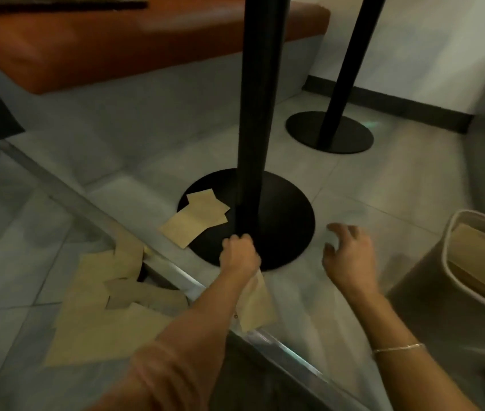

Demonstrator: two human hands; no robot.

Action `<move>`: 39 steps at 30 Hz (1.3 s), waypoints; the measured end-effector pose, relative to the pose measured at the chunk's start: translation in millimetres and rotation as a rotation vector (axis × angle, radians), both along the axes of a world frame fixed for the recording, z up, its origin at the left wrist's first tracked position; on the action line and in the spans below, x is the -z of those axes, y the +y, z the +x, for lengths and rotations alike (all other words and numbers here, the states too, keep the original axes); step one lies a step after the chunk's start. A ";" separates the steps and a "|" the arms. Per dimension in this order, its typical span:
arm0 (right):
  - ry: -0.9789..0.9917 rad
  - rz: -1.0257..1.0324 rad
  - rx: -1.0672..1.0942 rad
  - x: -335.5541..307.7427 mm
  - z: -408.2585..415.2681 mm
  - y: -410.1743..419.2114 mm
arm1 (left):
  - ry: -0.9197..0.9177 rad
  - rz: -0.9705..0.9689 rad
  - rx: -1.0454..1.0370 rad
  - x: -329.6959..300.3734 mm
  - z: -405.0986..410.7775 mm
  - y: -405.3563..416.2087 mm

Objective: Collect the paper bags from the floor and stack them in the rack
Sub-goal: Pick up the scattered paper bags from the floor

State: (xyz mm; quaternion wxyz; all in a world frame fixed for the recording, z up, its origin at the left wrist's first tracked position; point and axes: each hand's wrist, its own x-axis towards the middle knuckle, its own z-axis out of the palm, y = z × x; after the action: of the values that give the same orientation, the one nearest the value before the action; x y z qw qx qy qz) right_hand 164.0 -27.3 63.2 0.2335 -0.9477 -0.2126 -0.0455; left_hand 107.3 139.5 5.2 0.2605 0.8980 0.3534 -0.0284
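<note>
A pale tiled floor [368, 185] under dim light, crossed by a metal strip, carries the scattered work. One paper bag [254, 304] hangs below the left hand [239, 255], whose fingers are curled round its top edge, so the bag dangles flat along the forearm; that grip looks chosen to lift it clear of the floor while the hand is near the next ones. Just beyond that hand, a few paper bags [196, 216] lie overlapped, partly on the round black base [288, 221] of a table post [257, 114] and partly on the tiles, which probably makes their raised edges easy to pinch. A larger loose heap of bags [102, 307] spreads to the left of the arm, across the metal strip. The right hand [347, 253] hovers above the floor with fingers spread and slightly bent, holding nothing, and is blurred. At the right edge stands the rack [454, 280], a pale-rimmed bin with brown bags already upright inside, close to the right hand, likely so each pickup needs only a short reach. A second post and base [330, 132] stand farther back near the wall, and an orange bench seat [116, 43] fills the upper left.
</note>
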 end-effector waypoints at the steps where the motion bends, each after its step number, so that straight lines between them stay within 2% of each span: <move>1: 0.068 -0.041 -0.027 17.0 -2.0 14.0 | 0.060 0.036 -0.006 10.0 -8.4 19.3; 7: 0.254 -0.230 -0.193 91.9 -14.9 96.7 | 0.228 0.183 -0.060 54.7 -38.7 107.7; 12: 0.261 -0.279 -0.261 125.5 -12.8 156.0 | 0.311 0.370 0.177 90.4 -30.1 153.4; 15: 0.251 -0.293 -0.298 136.9 -6.5 182.8 | 0.359 0.416 0.297 110.5 -26.1 176.6; 20: 0.250 -0.320 -0.311 149.2 8.8 214.3 | 0.326 0.419 0.418 123.0 -21.9 201.3; 24: 0.230 -0.334 -0.305 154.7 21.8 236.9 | 0.184 0.586 0.519 123.9 -25.3 203.4; 26: 0.216 -0.347 -0.293 155.3 27.0 248.9 | 0.085 0.586 0.560 128.3 -28.6 204.0; 28: 0.180 -0.374 -0.305 156.2 32.1 260.2 | -0.037 0.478 0.503 130.5 -36.0 208.0; 29: 0.169 -0.380 -0.316 157.0 34.5 265.5 | -0.105 0.357 0.413 130.1 -39.0 209.7; 32: 0.192 -0.378 -0.418 162.0 40.5 281.8 | -0.286 0.183 0.018 111.4 -46.4 218.1; 34: 0.261 -0.379 -0.513 165.6 42.1 290.6 | -0.411 0.197 -0.215 86.8 -45.5 231.0; 37: 0.429 -0.404 -0.511 171.3 39.3 296.3 | -0.493 0.234 -0.473 54.8 -42.2 255.0; 39: 0.384 -0.498 -0.528 177.0 35.5 296.5 | -0.554 0.217 -0.575 37.0 -41.7 265.8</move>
State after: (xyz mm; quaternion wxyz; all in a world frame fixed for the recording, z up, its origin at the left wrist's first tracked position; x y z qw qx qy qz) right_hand 199.5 269.2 -113.9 0.0358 -0.8794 -0.4058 0.2464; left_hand 65.6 405.2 -31.8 0.2468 0.7586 0.5075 0.3257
